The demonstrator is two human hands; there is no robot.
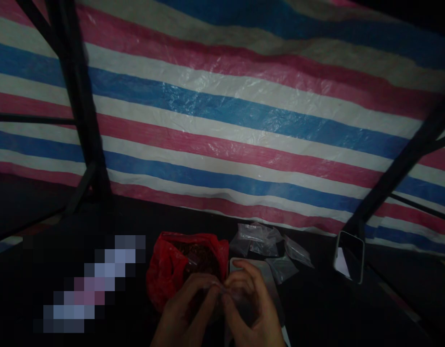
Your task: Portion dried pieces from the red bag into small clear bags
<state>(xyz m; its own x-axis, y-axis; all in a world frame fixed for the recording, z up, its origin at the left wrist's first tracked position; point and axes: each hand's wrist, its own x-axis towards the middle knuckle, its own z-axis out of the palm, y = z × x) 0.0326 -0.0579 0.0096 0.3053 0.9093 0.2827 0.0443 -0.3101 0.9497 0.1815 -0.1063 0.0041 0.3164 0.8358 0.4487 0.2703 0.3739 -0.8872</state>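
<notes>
My left hand (pixel 191 311) and my right hand (pixel 256 306) meet low in the middle of the view. Thumbs and fingertips of both pinch a small clear plastic bag (pixel 242 302), which is partly hidden by the fingers and dim. Just beyond my left hand stands an opened red plastic bag (pixel 161 274), its mouth folded outward. Dark brown loose bits (pixel 204 255) fill it, too small and dark to name. Under my right hand lies a flat greyish thing with rounded corners (pixel 271 277), mostly covered.
Several clear plastic bags (pixel 256 234) lie on the dark surface behind my right hand. A phone (pixel 349 258) leans at the right, near a dark metal post (pixel 383 188). Another post (pixel 83 120) rises at left before a striped plastic sheet (pixel 226 125). A patch at left is pixelated.
</notes>
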